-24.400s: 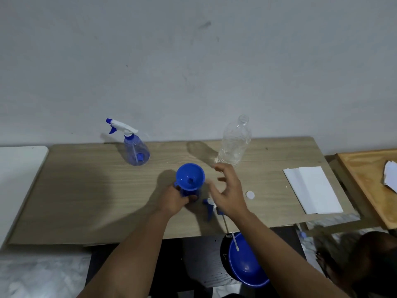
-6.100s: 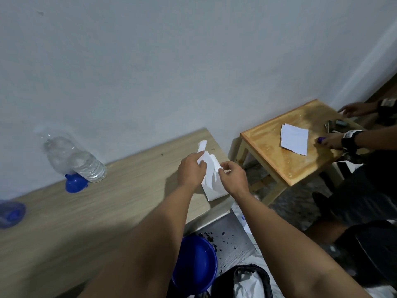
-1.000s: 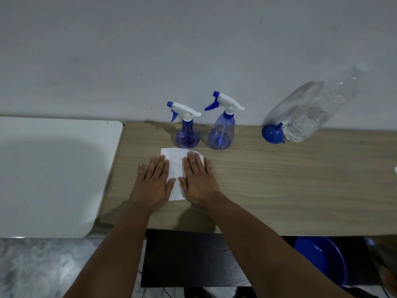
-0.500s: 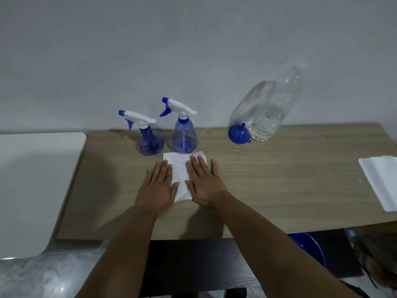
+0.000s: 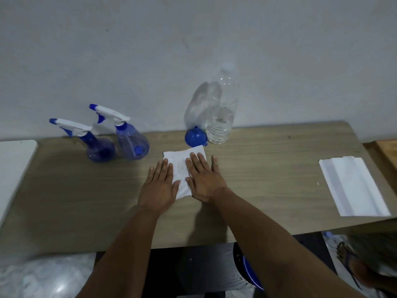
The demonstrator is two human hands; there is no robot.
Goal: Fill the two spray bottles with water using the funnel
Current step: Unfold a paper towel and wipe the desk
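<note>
Two blue spray bottles stand at the back left of the wooden table point(image 5: 75, 201), the left spray bottle point(image 5: 97, 147) beside the right spray bottle point(image 5: 132, 141), both with white and blue trigger heads screwed on. The blue funnel point(image 5: 195, 137) lies upside down against a clear water bottle point(image 5: 221, 123), which is capped and about a third full. My left hand point(image 5: 160, 186) and my right hand point(image 5: 204, 178) lie flat, fingers spread, pressing a white paper towel point(image 5: 181, 171) onto the table just in front of the funnel.
A stack of white paper towels point(image 5: 352, 186) lies at the table's right end. A white surface point(image 5: 12, 166) adjoins the table on the left, a wooden stool point(image 5: 388, 149) on the right. A blue basin point(image 5: 250, 274) sits under the table; another person's foot point(image 5: 354, 265) is at lower right.
Both hands have slid the paper towel to the right along the table, from in front of the spray bottles to in front of the funnel. The view has shifted too.
</note>
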